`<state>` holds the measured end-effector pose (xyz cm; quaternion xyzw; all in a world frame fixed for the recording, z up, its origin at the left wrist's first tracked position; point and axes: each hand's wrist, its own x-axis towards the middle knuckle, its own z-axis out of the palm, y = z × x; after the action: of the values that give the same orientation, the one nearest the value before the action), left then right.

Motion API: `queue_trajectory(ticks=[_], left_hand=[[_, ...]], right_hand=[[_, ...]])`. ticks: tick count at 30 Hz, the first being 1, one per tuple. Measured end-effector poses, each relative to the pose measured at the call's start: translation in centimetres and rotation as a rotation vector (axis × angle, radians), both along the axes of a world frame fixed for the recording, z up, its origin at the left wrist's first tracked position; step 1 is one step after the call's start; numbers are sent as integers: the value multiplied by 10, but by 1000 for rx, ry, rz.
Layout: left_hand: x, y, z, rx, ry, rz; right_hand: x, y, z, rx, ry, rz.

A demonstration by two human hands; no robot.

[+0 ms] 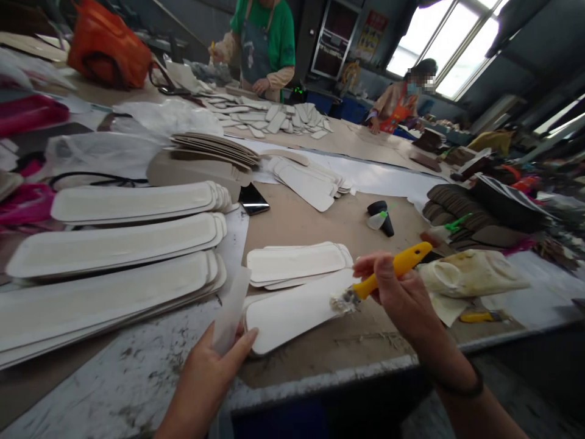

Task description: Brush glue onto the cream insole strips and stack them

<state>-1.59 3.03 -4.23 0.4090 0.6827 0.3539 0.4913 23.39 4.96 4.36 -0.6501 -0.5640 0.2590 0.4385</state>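
Observation:
My right hand (400, 289) grips a brush (409, 259) by its yellow handle. Its whitish, caked bristles touch the right end of a long white rounded panel (292, 314). At that panel's left end is my left hand (219, 360), its thumb on the panel's edge. A thin translucent white strip (232, 308) stands tilted up between the thumb and fingers of that hand; some of the fingers are hidden. Just behind lies a short stack of similar white panels (299, 263).
Three rows of stacked white panels (109, 244) lie at left. Behind are a black phone (254, 199), more panels (308, 183) and a black object (380, 213). At right are a stained plastic container (475, 271) and another yellow-handled brush (478, 317). Two people work across the table.

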Motion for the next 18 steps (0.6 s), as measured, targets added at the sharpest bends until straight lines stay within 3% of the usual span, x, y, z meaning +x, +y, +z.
queue_trajectory(ticks=[4, 9, 13, 18], left_hand=[[-3, 1, -7, 31, -67, -43], [-6, -2, -13, 57, -158, -75], [-8, -5, -13, 45, -201, -74], [-7, -5, -14, 28, -236, -64]], right_hand=[[-47, -12, -17, -61, 397, 86], [-77, -13, -47, -190, 649, 99], [-81, -14, -55, -253, 601, 64], [-74, -18, -47, -196, 391, -48]])
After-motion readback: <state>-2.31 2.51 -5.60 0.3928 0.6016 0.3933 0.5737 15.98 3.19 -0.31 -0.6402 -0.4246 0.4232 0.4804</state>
